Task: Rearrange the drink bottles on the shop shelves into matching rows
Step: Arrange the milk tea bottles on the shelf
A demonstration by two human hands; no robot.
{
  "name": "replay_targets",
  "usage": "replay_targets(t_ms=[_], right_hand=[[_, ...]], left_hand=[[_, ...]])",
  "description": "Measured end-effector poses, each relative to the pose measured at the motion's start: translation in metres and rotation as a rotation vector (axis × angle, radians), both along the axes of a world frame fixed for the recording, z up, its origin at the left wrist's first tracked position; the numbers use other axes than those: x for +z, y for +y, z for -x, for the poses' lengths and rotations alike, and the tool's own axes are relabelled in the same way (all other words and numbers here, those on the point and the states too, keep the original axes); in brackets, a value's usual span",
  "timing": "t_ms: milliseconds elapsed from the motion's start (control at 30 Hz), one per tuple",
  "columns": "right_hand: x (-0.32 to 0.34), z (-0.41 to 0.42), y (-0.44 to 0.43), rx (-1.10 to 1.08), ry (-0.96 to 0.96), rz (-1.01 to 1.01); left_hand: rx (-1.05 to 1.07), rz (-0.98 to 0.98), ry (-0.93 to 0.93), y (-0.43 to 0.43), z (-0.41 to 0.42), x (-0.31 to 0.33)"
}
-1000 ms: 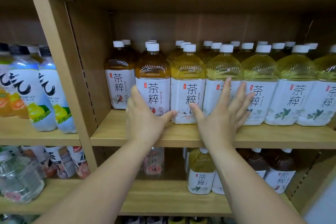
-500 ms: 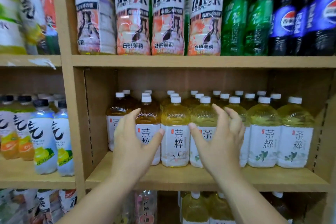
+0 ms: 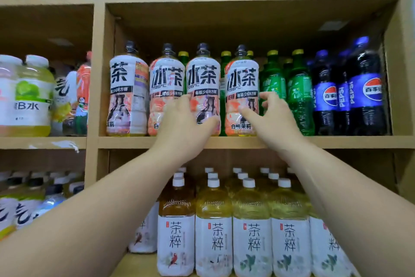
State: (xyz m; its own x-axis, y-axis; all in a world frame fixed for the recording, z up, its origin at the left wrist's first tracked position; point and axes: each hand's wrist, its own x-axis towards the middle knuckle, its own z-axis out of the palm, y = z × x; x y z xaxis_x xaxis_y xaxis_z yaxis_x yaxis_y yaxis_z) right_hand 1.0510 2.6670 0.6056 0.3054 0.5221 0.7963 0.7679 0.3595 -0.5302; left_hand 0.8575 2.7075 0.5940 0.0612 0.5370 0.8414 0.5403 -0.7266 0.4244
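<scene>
Head view: both hands at the peach tea bottles [image 3: 166,88], centre of the frame.

Your left hand [image 3: 184,126] lies spread, fingers up between the second and third bottle [image 3: 203,79], thumb across the third's lower front. Your right hand [image 3: 275,121] cups the fourth bottle [image 3: 241,81], thumb on its label and fingers curled at its right edge; you cannot tell whether that grip has closed. These tall bottles stand touching at the front lip of the shelf [image 3: 134,142], so dragging one out could likely tip its neighbour forward off the edge. The glossy sleeves may slip under a loose hold. Green soda bottles [image 3: 299,94] stand just right and behind; a careless elbow or shove could topple them.
</scene>
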Motion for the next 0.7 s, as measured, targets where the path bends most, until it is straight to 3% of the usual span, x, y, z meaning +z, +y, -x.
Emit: replay_targets(t_ms=[233, 400, 700], right_hand=[[0.016, -0.018, 0.022, 0.194, 0.128, 0.142], [0.026, -0.025, 0.012, 0.45, 0.347, 0.26], [0.027, -0.03, 0.016, 0.45, 0.273, 0.323]], left_hand=[[0.164, 0.029, 0.02, 0.014, -0.025, 0.02], [0.325, 0.044, 0.11, 0.016, -0.037, 0.022], [0.187, -0.04, -0.031, 0.025, -0.037, 0.024]])
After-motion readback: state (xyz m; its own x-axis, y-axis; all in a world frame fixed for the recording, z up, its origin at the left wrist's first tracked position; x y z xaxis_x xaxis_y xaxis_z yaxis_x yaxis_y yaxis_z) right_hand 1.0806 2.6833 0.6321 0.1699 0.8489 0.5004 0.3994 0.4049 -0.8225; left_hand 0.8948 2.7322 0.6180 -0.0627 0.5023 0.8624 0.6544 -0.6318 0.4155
